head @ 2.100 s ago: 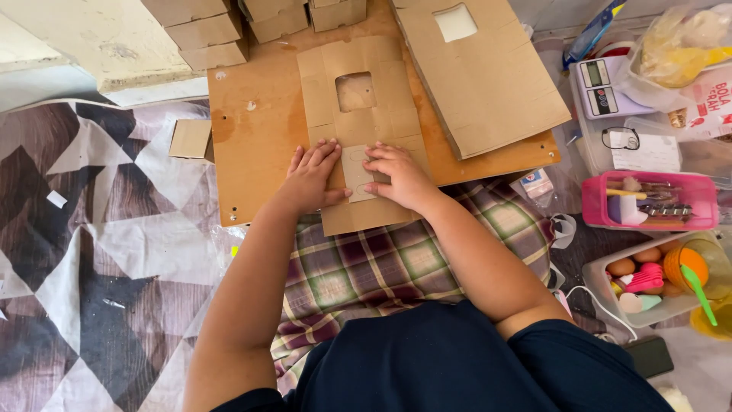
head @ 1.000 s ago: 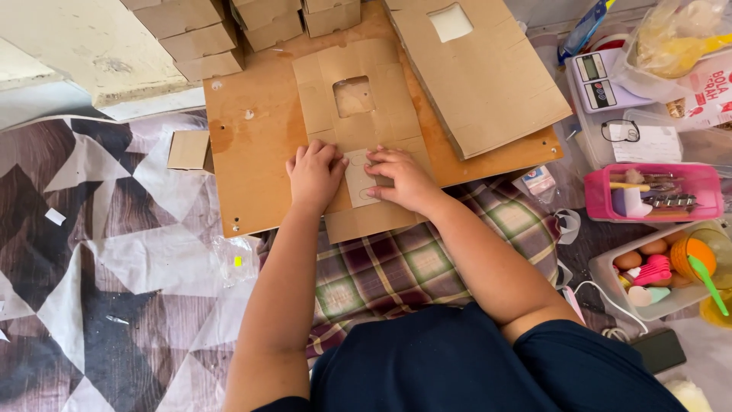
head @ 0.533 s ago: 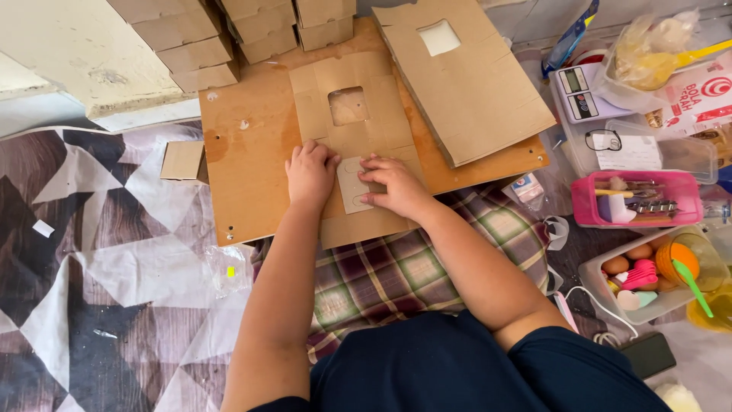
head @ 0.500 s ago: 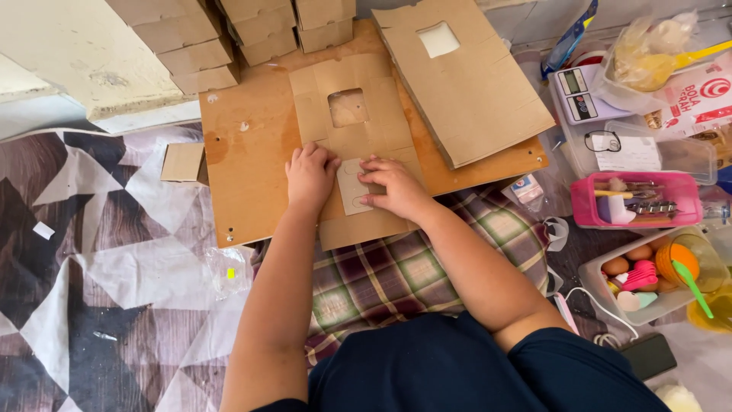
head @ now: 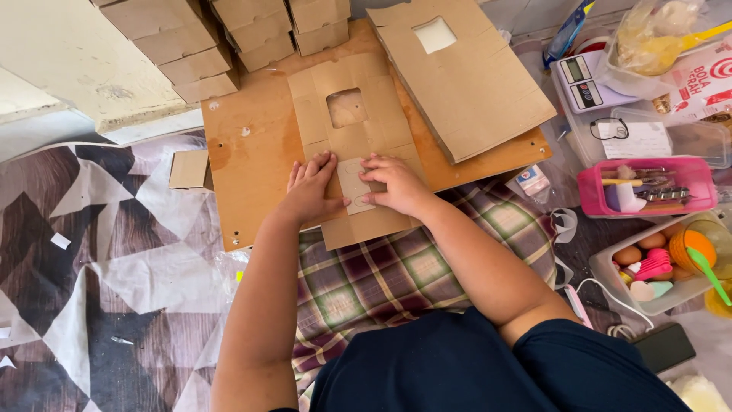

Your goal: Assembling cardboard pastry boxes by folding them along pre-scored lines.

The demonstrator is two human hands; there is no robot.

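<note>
the flat brown cardboard box blank with a square window (head: pixel 352 130) lies on the orange-brown wooden board surface (head: pixel 252 160); its near edge overhangs and could buckle under pressure. the left hand (head: pixel 309 191) rests flat, fingers spread; the right hand (head: pixel 396 183) pins a small pale rectangular label (head: pixel 352 181), which could set crooked. palms hide the label's edges.

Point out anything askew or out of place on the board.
The flat cardboard cutout under the left hand and right hand overhangs the wooden board's near edge. The stack of cardboard sheets lies skewed, one corner hanging off.
</note>
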